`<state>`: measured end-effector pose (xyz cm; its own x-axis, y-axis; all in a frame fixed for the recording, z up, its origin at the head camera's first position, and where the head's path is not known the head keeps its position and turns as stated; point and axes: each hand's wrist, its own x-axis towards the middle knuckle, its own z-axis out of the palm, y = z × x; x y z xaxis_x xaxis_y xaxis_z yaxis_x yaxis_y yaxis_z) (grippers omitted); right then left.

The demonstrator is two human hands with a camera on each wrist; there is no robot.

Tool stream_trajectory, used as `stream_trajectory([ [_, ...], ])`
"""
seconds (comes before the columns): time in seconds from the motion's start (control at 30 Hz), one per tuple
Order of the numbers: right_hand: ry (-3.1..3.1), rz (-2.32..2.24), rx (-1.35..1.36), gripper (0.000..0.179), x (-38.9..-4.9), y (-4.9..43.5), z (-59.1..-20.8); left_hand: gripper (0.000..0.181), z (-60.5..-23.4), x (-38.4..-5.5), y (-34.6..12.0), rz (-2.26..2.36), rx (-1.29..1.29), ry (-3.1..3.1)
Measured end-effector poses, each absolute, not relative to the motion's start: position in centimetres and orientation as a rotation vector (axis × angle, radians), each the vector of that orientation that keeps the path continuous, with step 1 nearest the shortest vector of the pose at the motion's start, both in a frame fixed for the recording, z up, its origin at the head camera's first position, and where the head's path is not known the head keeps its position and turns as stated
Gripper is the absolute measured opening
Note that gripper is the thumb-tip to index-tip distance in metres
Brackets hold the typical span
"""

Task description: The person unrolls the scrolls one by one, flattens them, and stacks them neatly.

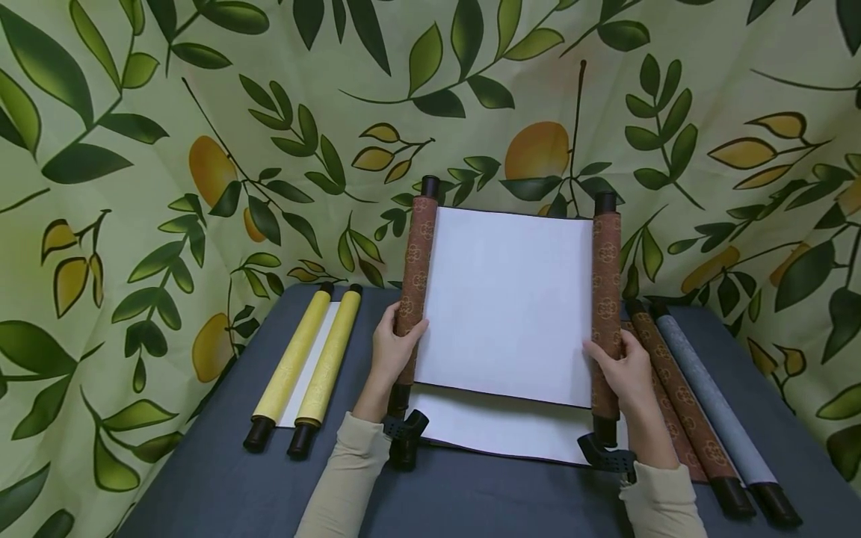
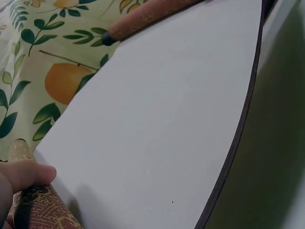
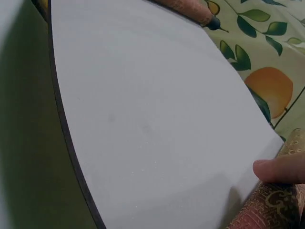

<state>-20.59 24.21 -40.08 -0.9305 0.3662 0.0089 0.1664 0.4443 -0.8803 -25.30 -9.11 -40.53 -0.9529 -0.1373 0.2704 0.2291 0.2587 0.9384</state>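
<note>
Both hands hold a partly unrolled scroll upright above the table, its white sheet [image 1: 507, 306] stretched between two rollers. My left hand [image 1: 393, 351] grips the lower part of the red-brown patterned left roller [image 1: 418, 254]. Round the matching right roller [image 1: 607, 284], my right hand [image 1: 625, 366] has its grip, thumb at the sheet's side. Each roller ends in dark knobs. In the left wrist view the left thumb [image 2: 40, 173] presses on the roller by the paper; the right thumb [image 3: 271, 170] does likewise in the right wrist view. Most fingers are hidden behind the rollers.
Below the held scroll lies another white sheet [image 1: 498, 430] with a dark edge. A yellow scroll [image 1: 329, 359], slightly unrolled, lies on the dark table [image 1: 215, 463] at left. At right lie a brown patterned roll [image 1: 682, 396] and a grey-blue roll [image 1: 716, 403]. Leaf-patterned cloth [image 1: 323, 90] hangs behind.
</note>
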Motion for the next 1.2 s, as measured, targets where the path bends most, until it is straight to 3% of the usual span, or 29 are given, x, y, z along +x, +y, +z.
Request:
stream_trajectory([
  [0.53, -2.478, 1.495, -0.499, 0.064, -20.9, 24.5, -40.5, 0.057, -40.8, -25.3, -8.9, -1.649, 0.069, -2.353],
  [0.8, -2.533, 1.516, -0.515, 0.079, -20.9, 25.0, -40.7, 0.078, -40.9, -25.3, -9.1, -1.632, 0.054, -2.381],
  [1.2, -2.550, 1.470, -0.531, 0.064, -21.2, 25.2, -41.0, 0.057, -40.6, -25.4, -9.9, -1.650, 0.036, -2.402],
])
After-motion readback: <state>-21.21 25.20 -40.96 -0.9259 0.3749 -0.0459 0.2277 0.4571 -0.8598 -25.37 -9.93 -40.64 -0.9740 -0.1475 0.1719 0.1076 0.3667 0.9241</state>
